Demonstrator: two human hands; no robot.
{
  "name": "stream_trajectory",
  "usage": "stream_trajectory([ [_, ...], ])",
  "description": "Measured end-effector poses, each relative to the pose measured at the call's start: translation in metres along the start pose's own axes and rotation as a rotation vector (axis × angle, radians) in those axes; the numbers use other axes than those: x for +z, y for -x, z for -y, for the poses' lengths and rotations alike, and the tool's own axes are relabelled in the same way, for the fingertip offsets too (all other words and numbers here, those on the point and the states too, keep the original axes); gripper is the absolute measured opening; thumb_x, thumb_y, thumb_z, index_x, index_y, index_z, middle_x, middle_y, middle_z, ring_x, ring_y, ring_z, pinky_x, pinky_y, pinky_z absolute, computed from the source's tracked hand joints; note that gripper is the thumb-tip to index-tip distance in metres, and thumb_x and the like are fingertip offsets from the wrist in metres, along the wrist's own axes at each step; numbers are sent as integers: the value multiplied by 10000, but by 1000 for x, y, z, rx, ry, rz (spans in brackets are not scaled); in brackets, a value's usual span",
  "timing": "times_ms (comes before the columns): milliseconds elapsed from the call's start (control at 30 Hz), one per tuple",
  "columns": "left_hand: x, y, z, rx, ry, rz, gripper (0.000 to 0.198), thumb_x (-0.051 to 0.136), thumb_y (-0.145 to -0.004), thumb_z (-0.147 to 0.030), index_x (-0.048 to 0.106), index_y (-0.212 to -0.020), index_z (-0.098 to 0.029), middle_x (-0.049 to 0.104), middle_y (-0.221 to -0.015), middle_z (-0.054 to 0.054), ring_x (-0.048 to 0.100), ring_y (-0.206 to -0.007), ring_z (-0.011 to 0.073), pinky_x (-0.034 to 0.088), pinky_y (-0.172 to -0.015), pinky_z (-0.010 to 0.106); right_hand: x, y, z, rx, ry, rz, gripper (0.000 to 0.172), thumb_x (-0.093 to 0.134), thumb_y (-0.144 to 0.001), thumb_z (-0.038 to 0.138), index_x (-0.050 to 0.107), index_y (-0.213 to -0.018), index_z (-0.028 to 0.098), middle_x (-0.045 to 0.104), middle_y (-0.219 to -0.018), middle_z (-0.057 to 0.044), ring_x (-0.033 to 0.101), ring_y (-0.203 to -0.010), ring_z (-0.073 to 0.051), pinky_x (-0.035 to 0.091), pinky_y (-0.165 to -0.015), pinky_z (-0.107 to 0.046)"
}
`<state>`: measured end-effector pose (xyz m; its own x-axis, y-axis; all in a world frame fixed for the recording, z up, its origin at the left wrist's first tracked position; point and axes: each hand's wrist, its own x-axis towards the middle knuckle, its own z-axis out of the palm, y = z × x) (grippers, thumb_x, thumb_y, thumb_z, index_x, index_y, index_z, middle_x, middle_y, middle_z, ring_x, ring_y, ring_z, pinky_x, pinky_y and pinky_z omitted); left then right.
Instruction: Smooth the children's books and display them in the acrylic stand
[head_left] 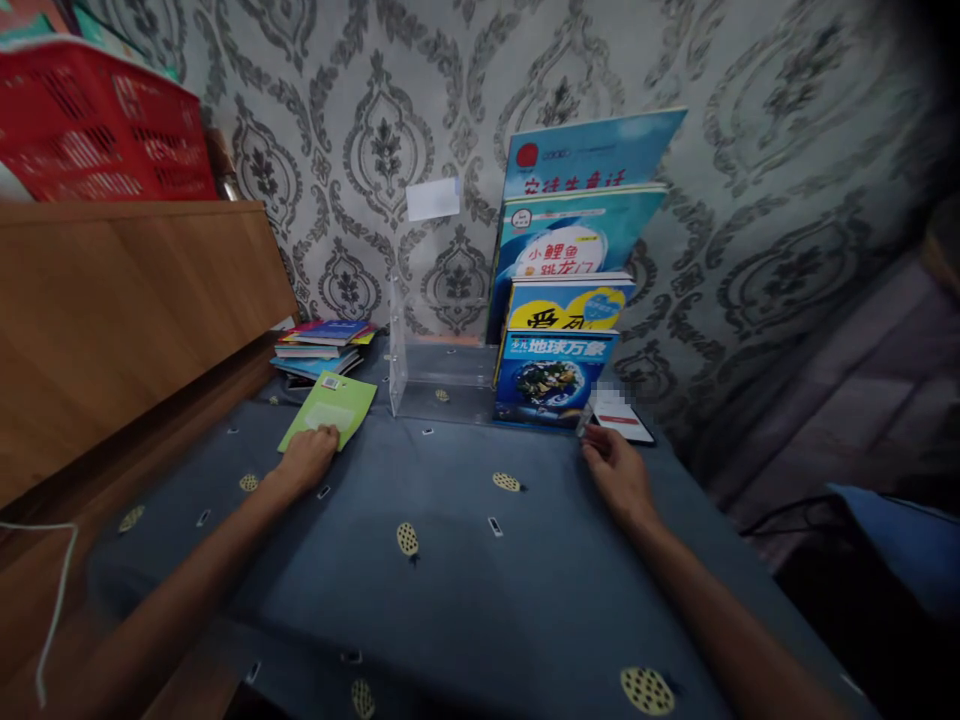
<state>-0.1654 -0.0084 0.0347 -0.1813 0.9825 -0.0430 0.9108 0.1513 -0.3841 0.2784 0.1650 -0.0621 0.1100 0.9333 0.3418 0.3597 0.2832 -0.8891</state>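
My left hand point(306, 457) lies on the near edge of a thin green booklet point(331, 406) that sits flat on the blue cloth; its fingers are curled over the cover. My right hand point(616, 470) rests on the cloth at the front right corner of a clear acrylic book stand point(409, 362), fingers bent and touching the stand's edge beside a white card point(619, 414). The stand holds several upright books point(564, 300) stepped in height, the front one a blue book with an earth picture point(552, 378).
A stack of flat books point(322, 346) lies at the back left of the table's blue patterned cloth point(450, 560). A wooden cabinet point(112, 310) rises on the left with a red basket point(90, 125) on top. Patterned wallpaper stands behind.
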Motion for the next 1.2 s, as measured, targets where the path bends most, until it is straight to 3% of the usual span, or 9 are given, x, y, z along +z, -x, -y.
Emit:
stream_trajectory([
  [300, -2, 71, -12, 22, -2, 69, 533, 334, -874, -6, 567, -1332, -150, 664, -1241, 200, 709, -1008, 301, 544, -808, 399, 3, 1, 3, -23, 52, 24, 368, 579, -762, 246, 649, -1119, 190, 717, -1092, -120, 690, -1008, -294, 529, -977, -494],
  [433, -4, 102, -15, 73, 44, 83, 588, 376, -857, -10, 532, -1390, -203, 604, -1383, 178, 681, -1110, 293, 538, -855, 394, 2, 0, 8, -33, 98, 47, 369, 570, -761, 230, 652, -1120, 202, 720, -1090, -112, 692, -991, -292, 538, -958, -479],
  [633, -16, 127, -28, 167, 111, 126, 617, 406, -859, -39, 532, -1414, -277, 572, -1454, 111, 621, -1248, 279, 545, -903, 382, 3, 3, 21, -48, 186, 53, 330, 541, -787, 214, 658, -1092, 165, 728, -1071, -131, 691, -967, -284, 541, -931, -454],
  [767, -23, 136, -47, 302, 159, 98, 657, 412, -853, -29, 519, -1431, -323, 562, -1471, 53, 596, -1286, 245, 544, -941, 358, 2, 8, 31, -141, 253, 93, 310, 531, -802, 202, 665, -1080, 176, 738, -1007, -104, 694, -911, -259, 553, -876, -415],
  [900, -33, 137, -69, 524, 263, 30, 699, 384, -863, -4, 453, -1488, -311, 489, -1530, 19, 506, -1380, 253, 512, -1031, 406, 2, 18, 43, -294, 277, 229, 322, 529, -824, 194, 657, -1119, 183, 744, -935, -81, 694, -831, -235, 561, -800, -375],
  [1067, -46, 109, -82, 780, 510, 27, 844, 374, -753, 76, 464, -1473, -354, 446, -1556, -55, 365, -1475, 187, 303, -1221, 457, 9, 34, 60, -442, 281, 430, 357, 509, -878, 210, 635, -1210, 180, 740, -1046, -107, 693, -891, -236, 558, -818, -380],
  [1200, -35, 90, -82, 768, 540, -18, 974, 362, -662, 102, 391, -1511, -373, 317, -1627, -51, 228, -1531, 203, 216, -1242, 531, 12, 47, 73, -540, 267, 605, 373, 506, -919, 230, 637, -1267, 202, 741, -1091, -97, 679, -973, -235, 541, -866, -388],
])
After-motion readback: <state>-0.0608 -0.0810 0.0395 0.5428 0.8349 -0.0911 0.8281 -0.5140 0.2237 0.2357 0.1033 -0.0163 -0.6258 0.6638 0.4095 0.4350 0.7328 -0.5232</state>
